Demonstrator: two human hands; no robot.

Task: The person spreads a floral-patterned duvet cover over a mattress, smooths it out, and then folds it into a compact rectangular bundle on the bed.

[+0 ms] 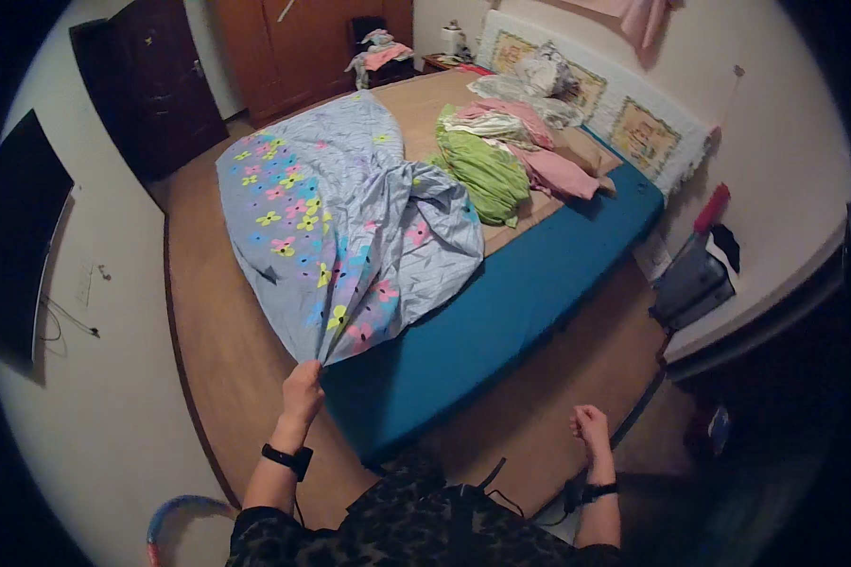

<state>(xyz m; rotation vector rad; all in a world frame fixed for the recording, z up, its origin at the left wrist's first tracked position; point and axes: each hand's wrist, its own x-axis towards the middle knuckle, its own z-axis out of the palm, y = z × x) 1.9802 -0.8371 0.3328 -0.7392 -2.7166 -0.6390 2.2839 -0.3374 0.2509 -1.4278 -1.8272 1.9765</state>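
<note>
My left hand (303,390) grips a gathered corner of a grey-blue flowered cloth (369,234), a sheet or cover. The cloth fans out from the hand across the bed, flat at the far side and bunched in folds in its middle. Its near edge lies over the teal mattress cover (482,319). Away to the right, my right hand (590,425) hovers beyond the bed's side with its fingers curled; nothing shows in it. A heap of green fabric (489,173) and pink fabric (557,170) lies on a tan mat (425,113) on the bed.
A padded headboard (642,138) borders the bed on the right. Past its near end stands a grey bin (691,283) with a red-topped object. Folded clothes (386,57) lie on a chair at the back. A hoop (177,507) is at lower left, near a wall-mounted television (32,248).
</note>
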